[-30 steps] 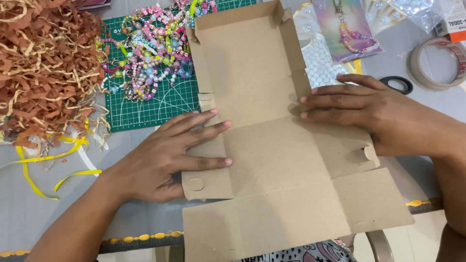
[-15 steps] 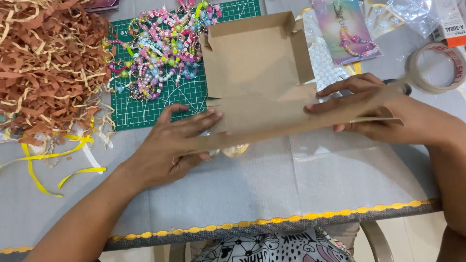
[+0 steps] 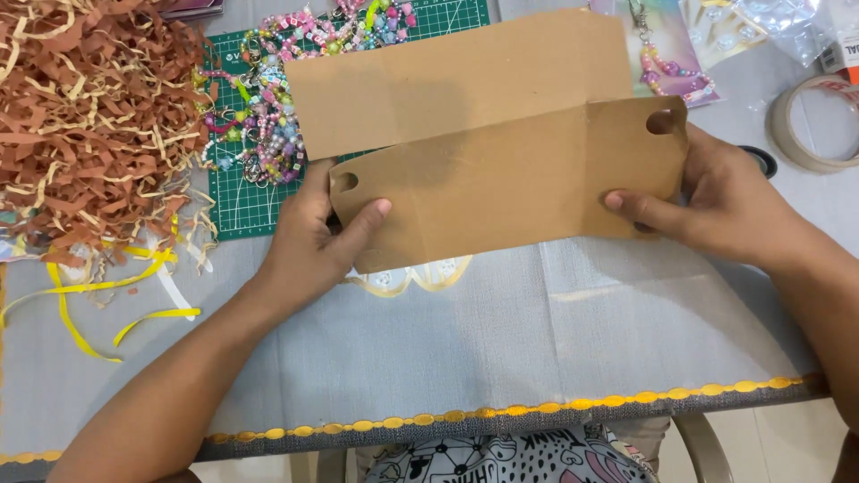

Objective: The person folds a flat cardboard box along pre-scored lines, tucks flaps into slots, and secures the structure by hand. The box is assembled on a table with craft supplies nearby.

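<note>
Left hand (image 3: pixel 309 240) grips the left end of a flat-folded brown cardboard box blank (image 3: pixel 501 170), thumb pressed on the front panel, fingers behind; right hand (image 3: pixel 716 201) pinches the right end the same way, so both hands are closed on it and hold it up just above the table, tilted toward the camera. The table (image 3: pixel 429 340) is covered in grey woven cloth with a yellow scalloped trim along the near edge. Cardboard is matte and smooth, with a crease across the middle and a round notch at each end flap. A green gridded cutting mat (image 3: pixel 242 201) lies behind, with a heap of colourful bead bracelets (image 3: pixel 268 116) on it. Far left is a pile of brown crinkle paper shred (image 3: pixel 89 116), with yellow ribbon strips (image 3: pixel 89 295) near it. A tape roll (image 3: pixel 819 121) lies far right.
</note>
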